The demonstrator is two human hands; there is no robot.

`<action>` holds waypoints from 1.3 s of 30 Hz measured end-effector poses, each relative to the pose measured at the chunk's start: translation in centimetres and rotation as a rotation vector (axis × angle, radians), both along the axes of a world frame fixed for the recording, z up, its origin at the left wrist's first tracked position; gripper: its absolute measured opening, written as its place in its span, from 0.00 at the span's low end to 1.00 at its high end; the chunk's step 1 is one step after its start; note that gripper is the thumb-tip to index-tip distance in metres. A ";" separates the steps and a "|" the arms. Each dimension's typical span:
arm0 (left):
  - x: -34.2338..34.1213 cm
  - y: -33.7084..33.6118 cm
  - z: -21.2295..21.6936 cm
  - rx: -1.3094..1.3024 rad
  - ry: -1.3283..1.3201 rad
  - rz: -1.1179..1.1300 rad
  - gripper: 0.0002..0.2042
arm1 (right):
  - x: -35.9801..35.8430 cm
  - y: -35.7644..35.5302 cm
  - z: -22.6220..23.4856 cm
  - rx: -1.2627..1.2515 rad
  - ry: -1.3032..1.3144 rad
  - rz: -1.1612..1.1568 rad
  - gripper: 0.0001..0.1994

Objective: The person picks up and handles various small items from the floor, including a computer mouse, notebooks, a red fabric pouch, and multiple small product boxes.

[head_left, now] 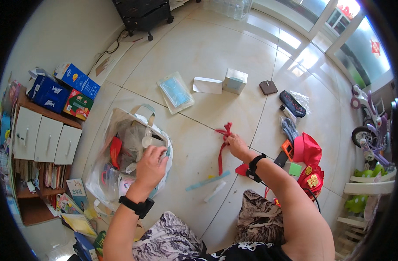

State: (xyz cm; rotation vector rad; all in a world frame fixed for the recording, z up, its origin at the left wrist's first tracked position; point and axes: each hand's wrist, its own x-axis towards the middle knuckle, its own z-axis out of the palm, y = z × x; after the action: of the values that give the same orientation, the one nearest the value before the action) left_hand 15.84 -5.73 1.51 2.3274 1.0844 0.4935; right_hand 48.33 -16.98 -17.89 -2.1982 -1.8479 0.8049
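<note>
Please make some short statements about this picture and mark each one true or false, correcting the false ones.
1. The right hand holds a red ribbon. True.
2. The left hand is at the tote bag. True.
3. The pack of blue face masks is inside the tote bag. False: it lies on the floor.
4. The white box stands between this pack and the brown wallet. True.
5. The child's bicycle is at the picture's left. False: it is at the right.
</note>
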 end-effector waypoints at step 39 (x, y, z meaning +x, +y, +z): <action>12.1 -3.2 2.1 -0.682 -0.091 -0.475 0.28 | 2.5 1.7 9.4 0.118 1.229 -0.684 0.10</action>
State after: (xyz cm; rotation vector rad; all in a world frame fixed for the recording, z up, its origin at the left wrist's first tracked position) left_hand 27.97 -8.93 3.63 1.8298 0.5058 0.0282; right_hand 50.82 -15.24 -8.47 -1.4235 -0.4977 1.3373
